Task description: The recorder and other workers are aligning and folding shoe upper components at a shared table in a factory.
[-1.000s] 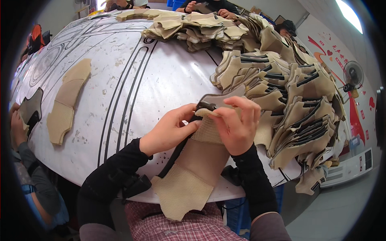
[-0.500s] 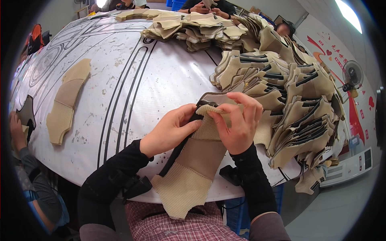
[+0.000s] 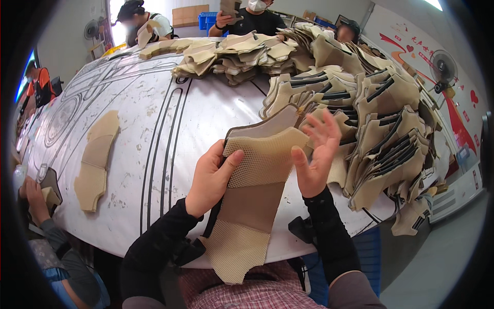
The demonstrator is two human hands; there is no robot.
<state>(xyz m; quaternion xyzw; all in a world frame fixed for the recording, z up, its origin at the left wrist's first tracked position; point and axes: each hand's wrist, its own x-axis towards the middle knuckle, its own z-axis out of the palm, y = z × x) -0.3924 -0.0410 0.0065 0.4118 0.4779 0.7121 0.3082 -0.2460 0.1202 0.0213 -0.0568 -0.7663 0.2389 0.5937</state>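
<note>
A long beige mesh fabric panel (image 3: 254,203) with a smooth brown band across its middle hangs in front of me, its lower end over my lap. My left hand (image 3: 208,180) grips its left edge near the top, thumb on the front face and fingers behind. A greyish layer with a dark edge (image 3: 262,123) shows above the panel's top. My right hand (image 3: 316,157) is open beside the top right corner, fingers spread and slightly blurred. It holds nothing; whether its thumb touches the fabric I cannot tell.
Stacked beige panels with black strips (image 3: 386,139) crowd the table's right side, and another heap (image 3: 236,56) lies at the far side. A single panel (image 3: 98,159) lies on the white table at left. Co-workers sit around; one's hand (image 3: 36,201) is at far left.
Both hands were pinching the panel's folded top edge. My right hand has let go and opened; the top now lies unfolded. The view has tilted upward.
</note>
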